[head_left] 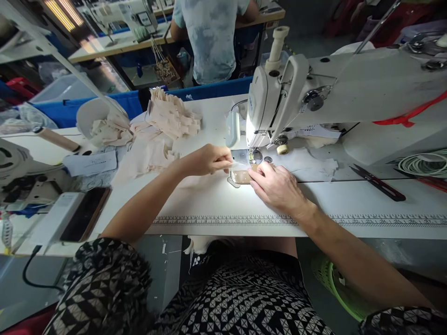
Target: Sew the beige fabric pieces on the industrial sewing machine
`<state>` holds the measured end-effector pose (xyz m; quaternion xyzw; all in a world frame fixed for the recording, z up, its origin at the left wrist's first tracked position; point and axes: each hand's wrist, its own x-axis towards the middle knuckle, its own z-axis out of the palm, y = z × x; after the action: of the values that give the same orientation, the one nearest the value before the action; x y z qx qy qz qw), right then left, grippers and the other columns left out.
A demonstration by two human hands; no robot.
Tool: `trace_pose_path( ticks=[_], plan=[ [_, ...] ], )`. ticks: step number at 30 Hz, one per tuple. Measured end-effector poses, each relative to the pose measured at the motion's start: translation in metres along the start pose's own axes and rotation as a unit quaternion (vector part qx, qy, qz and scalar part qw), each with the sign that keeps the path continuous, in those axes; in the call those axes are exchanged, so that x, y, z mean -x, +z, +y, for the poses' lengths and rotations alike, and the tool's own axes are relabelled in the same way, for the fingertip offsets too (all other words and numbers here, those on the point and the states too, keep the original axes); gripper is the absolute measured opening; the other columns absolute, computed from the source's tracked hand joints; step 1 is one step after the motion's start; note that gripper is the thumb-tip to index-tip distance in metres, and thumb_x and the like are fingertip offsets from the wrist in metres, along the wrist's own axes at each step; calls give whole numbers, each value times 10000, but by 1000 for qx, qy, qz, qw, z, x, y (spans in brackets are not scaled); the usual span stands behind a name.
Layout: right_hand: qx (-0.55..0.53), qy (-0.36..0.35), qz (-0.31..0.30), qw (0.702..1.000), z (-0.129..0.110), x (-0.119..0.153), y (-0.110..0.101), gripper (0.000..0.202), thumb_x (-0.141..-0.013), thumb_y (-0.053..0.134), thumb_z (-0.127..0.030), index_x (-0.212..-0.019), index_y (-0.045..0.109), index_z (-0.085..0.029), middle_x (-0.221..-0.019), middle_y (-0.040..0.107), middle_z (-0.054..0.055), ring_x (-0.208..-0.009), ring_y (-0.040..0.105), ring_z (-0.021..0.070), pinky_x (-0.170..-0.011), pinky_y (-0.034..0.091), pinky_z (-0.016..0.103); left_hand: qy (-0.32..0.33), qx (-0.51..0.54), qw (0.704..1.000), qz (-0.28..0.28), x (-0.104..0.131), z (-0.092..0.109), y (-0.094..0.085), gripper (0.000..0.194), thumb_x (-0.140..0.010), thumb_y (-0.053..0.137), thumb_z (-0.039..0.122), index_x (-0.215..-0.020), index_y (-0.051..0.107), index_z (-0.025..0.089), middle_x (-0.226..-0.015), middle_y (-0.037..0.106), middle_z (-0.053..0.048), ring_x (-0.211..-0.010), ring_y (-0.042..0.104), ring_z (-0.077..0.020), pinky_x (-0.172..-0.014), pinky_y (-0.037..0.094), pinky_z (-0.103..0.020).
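A white sewing machine [265, 102] stands over the table, its needle area lit. Just left of the needle, my left hand [213, 159] has its fingers pinched on the end of a thin pale strip [239, 165]. My right hand [275, 184] lies in front of the presser foot, thumb and fingers pressed together on the strip's other side. Below the strip is a tan plate [240, 177] on the machine bed. Sheer pale fabric [310, 164] spreads to the right, behind my right hand.
Pale fabric pieces [171, 114] are heaped at the back left. A phone [85, 214] lies at the left, black-and-red snips [379, 182] at the right. A ruler strip [216, 220] runs along the front edge. Another person [214, 42] sits beyond the table.
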<state>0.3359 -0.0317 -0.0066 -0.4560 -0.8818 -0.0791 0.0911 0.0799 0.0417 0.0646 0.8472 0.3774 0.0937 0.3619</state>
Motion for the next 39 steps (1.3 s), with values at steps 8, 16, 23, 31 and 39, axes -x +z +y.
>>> trace_pose_path(
  ticks=[8,16,23,31,39],
  plan=[
    [7,-11,10,1000,1,-1,1,405,-1087,353,-280,-1022,732,-153,-941,638,111,-783,458,210,-716,293,351,-19,83,996,21,-55,-26,43,157,-849,672,330,-825,692,176,-822,727,-19,-770,638,-144,-713,488,-261],
    [-3,30,14,999,-1,0,-4,405,-1079,358,-262,-1106,746,-146,-909,638,97,-720,406,194,-677,264,354,-119,42,990,58,-59,-29,58,142,-817,704,330,-761,680,201,-799,733,7,-760,646,-165,-708,455,-286],
    [7,42,4,999,1,1,-4,426,-1081,344,-237,-1202,738,-131,-906,647,88,-671,369,173,-656,261,345,-165,51,983,55,-57,-14,54,113,-808,701,309,-774,673,205,-812,740,5,-755,647,-170,-695,439,-296],
    [-2,59,11,998,2,1,-5,428,-1073,331,-241,-1144,742,-145,-897,643,96,-674,381,185,-684,311,353,-162,17,980,114,-54,-10,65,142,-802,689,324,-713,653,219,-739,711,14,-734,620,-175,-668,414,-303],
    [-17,54,26,998,6,3,-3,419,-1064,339,-236,-1094,751,-167,-912,652,97,-687,408,195,-714,340,359,-153,1,981,120,-54,-14,64,139,-840,665,342,-773,679,221,-784,739,6,-763,638,-186,-684,425,-311]
  ],
)
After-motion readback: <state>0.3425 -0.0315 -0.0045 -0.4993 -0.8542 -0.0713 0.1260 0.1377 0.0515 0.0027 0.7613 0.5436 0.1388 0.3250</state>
